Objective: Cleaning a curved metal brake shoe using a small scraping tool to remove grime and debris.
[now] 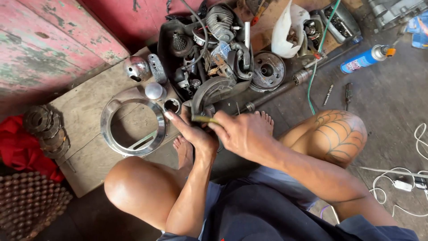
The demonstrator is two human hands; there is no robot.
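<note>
Small brass-coloured rod point(204, 119) sits at frame centre, held level between both hands above the floor, just in front of a curved grey brake shoe point(213, 90) that leans out of the parts tray. Left hand point(192, 131) comes up from below, fingers curled round the rod's left end, index finger stretched up along it. Right hand point(243, 134) comes in from the right, fingers closed on the rod's right end, knuckles to camera; exact pinch hidden by the hand's back. Directly under the hands, two bare feet on the floor, knees spread either side, right knee tattooed with a web pattern. Behind the hands, black plastic tray point(166, 49) packed with greasy engine parts, springs, hoses. Left of the hands a chrome ring point(108, 129) lies flat on a wooden board point(89, 156), with a small chrome cap point(154, 90) and a chrome dome point(136, 68) just beyond it. Right of the tray a round brake drum plate point(267, 70), then a long steel axle point(285, 85) on the floor. Green wire point(315, 67) crosses it. Blue spray can point(363, 59) lies further right, well apart. Stack of sprockets point(44, 129) far left beside red cloth point(18, 147). White cables point(401, 178) at right edge.
</note>
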